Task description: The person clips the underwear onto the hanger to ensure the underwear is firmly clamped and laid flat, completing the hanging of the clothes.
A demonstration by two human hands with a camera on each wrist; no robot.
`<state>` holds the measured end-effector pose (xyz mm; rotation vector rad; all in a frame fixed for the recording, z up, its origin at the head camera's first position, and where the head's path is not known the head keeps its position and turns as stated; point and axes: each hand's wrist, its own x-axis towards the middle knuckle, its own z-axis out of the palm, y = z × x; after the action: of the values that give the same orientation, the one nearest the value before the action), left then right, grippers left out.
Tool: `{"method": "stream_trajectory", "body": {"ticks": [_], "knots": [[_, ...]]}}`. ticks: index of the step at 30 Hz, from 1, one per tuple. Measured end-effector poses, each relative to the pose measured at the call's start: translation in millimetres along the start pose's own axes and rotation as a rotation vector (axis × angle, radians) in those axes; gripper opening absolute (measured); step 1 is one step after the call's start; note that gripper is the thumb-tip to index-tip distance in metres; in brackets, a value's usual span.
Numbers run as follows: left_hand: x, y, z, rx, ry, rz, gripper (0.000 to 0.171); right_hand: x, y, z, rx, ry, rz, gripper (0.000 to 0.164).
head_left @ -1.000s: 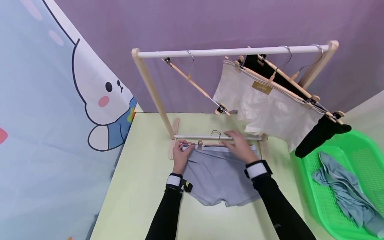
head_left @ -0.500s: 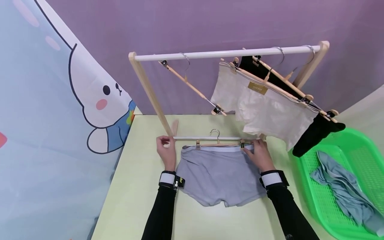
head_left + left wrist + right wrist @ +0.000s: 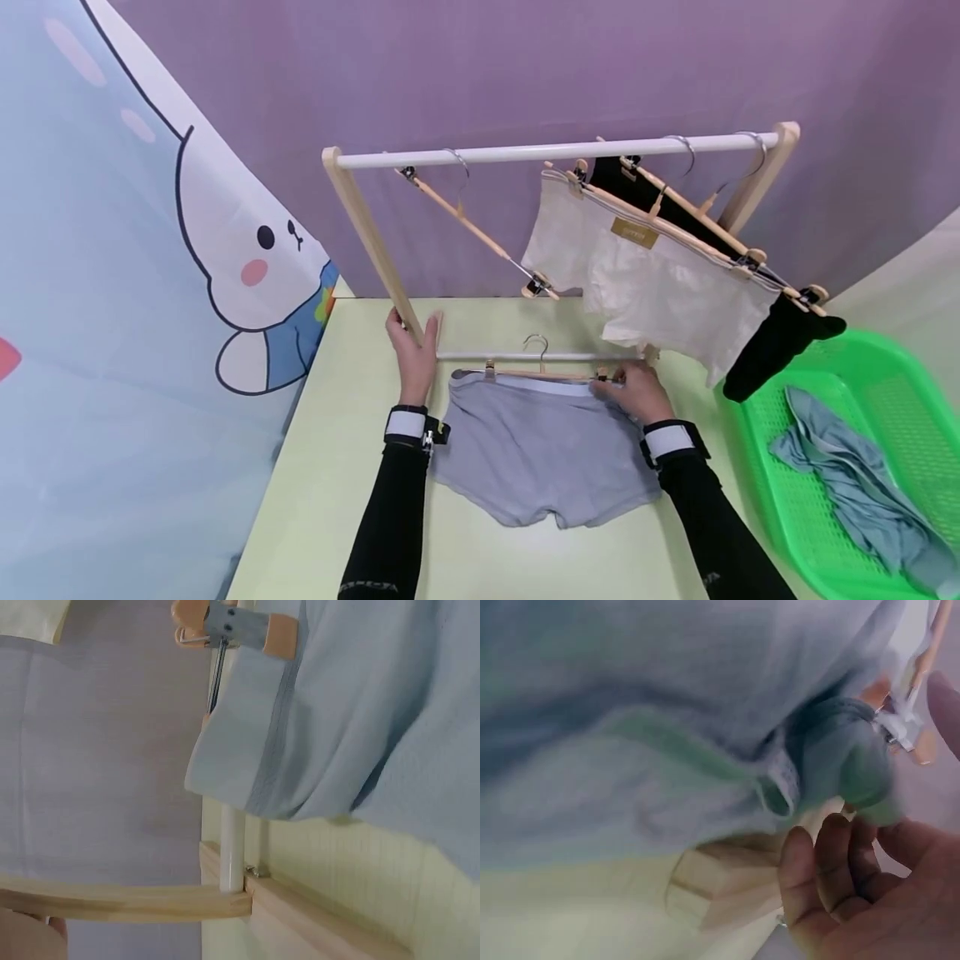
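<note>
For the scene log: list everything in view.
Grey shorts: 1, grey, on table
Hangers: 4, tan, rack (3), table (1)
Rack: 1, tan/white, on table
White shorts: 1, white, on rack
Black garment: 1, black, on rack
Basket: 1, green, right
Cloth: 1, blue, in basket
Table: 1, pale green, below
Backdrop: 1, purple, behind
Rabbit sheet: 1, blue, left
Sleeves: 2, black, arms
Wrist straps: 2, black/white, wrists
Left hand: 1, by rack, left
Right hand: 1, at grey shorts' right
</note>
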<state>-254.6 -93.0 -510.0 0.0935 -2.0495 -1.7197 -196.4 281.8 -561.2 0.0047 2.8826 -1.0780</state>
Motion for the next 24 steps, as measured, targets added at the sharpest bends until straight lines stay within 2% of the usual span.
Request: {"method": "stream_trajectory", "body": {"ticks": [3,5,6,10,13,18,21,24], "knots": [[1.7,-1.1,0.4,-0.030,-0.059,-0.028,0.059,-2,1,0,0.031,-0.068,0.023,0.044],[4.2,-2.7,-0.6,-0.045,-0.070,-0.035,0.049,-3,2,0,0.072,-0.126,0.024,0.046],[6.7,-8.4,-0.9,-0.035,-0.061,-0.019,0.044,-4,2,0,0.104,-0.157,0.027,0.046],[13.2,-12.0,-9.3,0.047,-0.071,0.030,0.033,-7,-1,-3,0.240,-0.261,0.017,0.042],[16.4,-11.2,-16.5,0.123,-0.109,0.047,0.030,-11,-5,-4,0.335,-0.309,0.008,0.038],[20.4,-8.1,-19.8,0.168,-0.177,0.030,0.027,-21,-8,-5,0.359,-0.321,-0.092,0.042],[20.9,-8.0,-18.9,0.177,-0.177,0.020,0.025,-26,-11,-7,0.359,-0.298,-0.184,0.030],[20.3,-8.2,-17.9,0.183,-0.164,0.018,0.023,-35,-20,-11,0.330,-0.226,-0.240,0.019]]}}
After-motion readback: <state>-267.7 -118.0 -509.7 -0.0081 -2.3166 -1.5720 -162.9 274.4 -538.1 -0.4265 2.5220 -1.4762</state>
